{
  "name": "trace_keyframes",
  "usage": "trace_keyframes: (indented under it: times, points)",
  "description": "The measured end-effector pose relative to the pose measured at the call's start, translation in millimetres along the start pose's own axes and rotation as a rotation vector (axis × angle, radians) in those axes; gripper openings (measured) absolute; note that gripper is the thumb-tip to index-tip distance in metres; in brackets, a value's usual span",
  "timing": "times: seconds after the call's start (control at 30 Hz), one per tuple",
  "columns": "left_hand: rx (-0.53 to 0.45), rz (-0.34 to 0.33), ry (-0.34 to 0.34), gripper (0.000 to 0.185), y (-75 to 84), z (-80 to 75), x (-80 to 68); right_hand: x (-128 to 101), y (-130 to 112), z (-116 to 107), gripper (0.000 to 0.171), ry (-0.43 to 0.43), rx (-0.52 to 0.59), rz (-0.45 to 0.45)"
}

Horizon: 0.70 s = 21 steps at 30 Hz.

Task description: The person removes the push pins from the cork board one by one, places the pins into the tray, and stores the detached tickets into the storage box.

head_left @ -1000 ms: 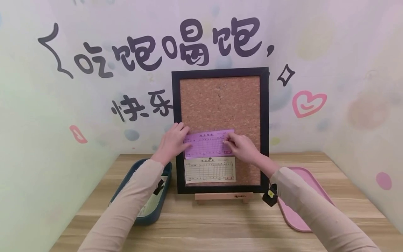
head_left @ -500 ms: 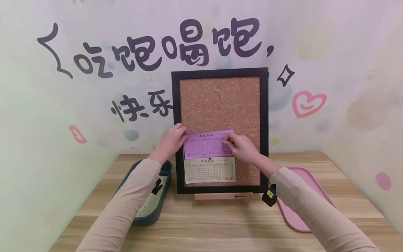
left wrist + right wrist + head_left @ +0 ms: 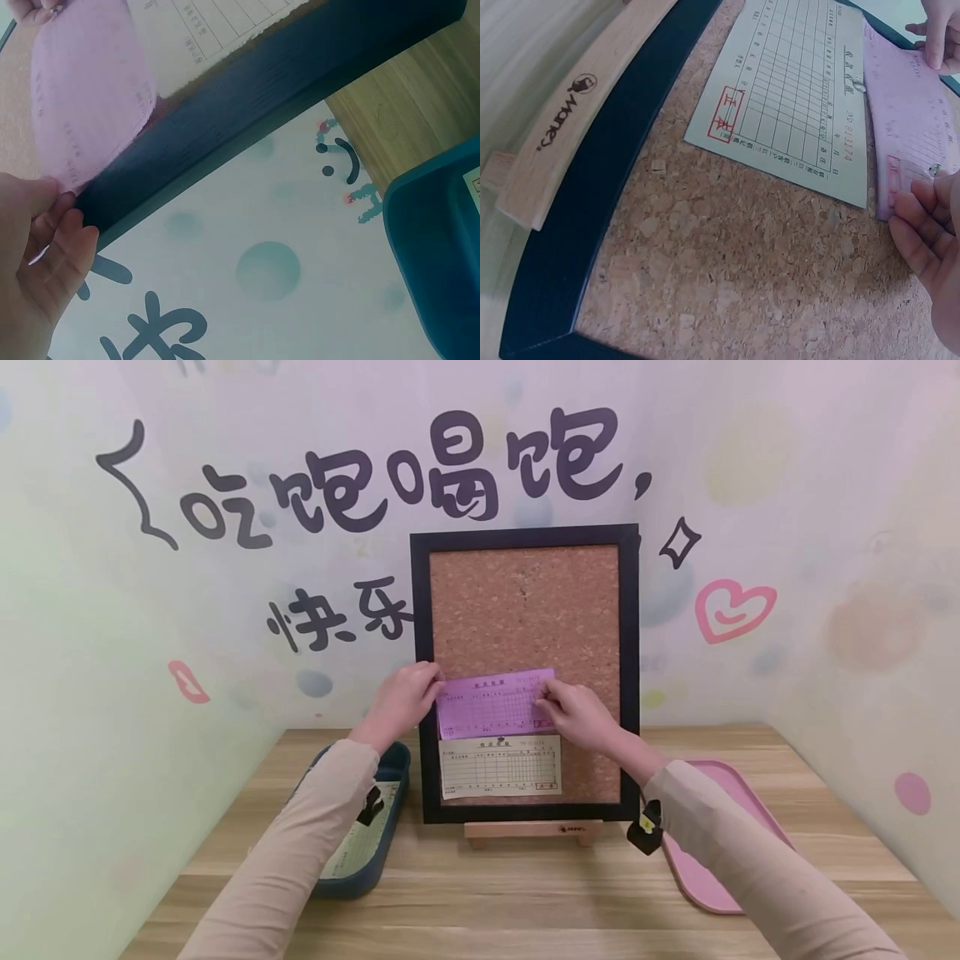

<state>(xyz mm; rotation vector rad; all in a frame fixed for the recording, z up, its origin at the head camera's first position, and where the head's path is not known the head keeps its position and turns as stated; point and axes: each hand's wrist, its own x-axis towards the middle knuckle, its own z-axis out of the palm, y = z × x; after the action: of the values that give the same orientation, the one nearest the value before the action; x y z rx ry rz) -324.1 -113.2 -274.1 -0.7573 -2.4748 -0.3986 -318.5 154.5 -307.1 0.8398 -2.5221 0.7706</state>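
The big change is in the left hand (image 3: 405,693). A second ago its thumb lies across the left part of the purple paper (image 3: 483,708), and now the thumb is off that part and up by the corner. The purple paper is on the low half of the cork board (image 3: 525,610), just above the cream paper (image 3: 498,768) that is there too. The left hand is at the cork board's left edge, and its thumb and finger pinch the paper's top left corner. The right hand (image 3: 581,714) stays almost where it is, over the low right part of the cork board. Its fingers are close together and bent, and they look to be pinching a small shiny pin (image 3: 934,170) near the purple paper's right end. I can't tell how deep that pin goes. One more pin (image 3: 860,88) sits at the top edge of the cream paper. So more of the purple paper shows now, and I think its left end is held just by the corner, while its right end is kept close to the cork board. A blue tray (image 3: 358,887) with paper inside is left of the cork board, and a pink tray (image 3: 708,902) is to its right.
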Motion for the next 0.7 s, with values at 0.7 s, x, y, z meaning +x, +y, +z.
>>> trace_keyframes:
  times: [0.7]
  points:
    - [-0.084,-0.074,0.134,0.01,-14.3,-15.5,-17.8,-21,10,-23,0.004,0.032,-0.058,-0.04]
